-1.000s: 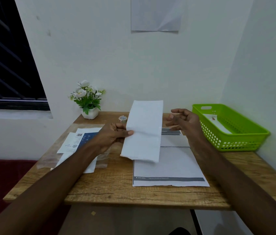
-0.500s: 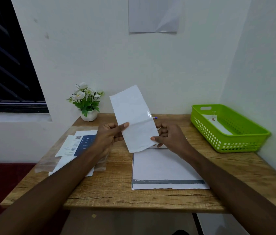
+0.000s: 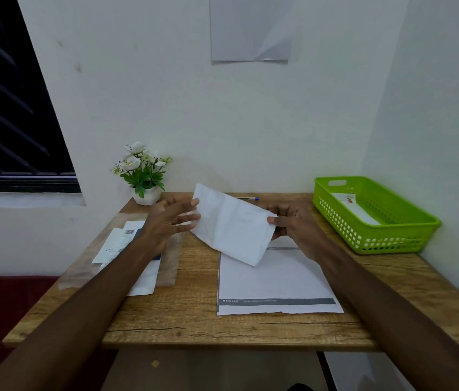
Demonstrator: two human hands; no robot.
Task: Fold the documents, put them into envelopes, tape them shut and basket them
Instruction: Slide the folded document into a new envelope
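Note:
A folded white document (image 3: pixel 232 227) hangs above the middle of the wooden table (image 3: pixel 189 320), tilted with its left end higher. My right hand (image 3: pixel 293 227) pinches its right edge between thumb and fingers. My left hand (image 3: pixel 170 221) is beside the left edge, fingers spread and straight, fingertips touching the paper. A flat white sheet (image 3: pixel 276 280) with a grey band lies on the table under the document. White envelopes (image 3: pixel 126 244) on a clear plastic sleeve lie at the left. The green basket (image 3: pixel 414 238) at the right holds one envelope (image 3: pixel 355 210).
A small white pot of flowers (image 3: pixel 143 176) stands at the back left of the table. A blue-capped pen (image 3: pixel 248 198) lies along the back edge. The wall rises close behind and at the right; a window is at the left.
The document has swung from upright to nearly level and lower. My right hand has taken its right edge. My left hand has let go and opened its fingers.

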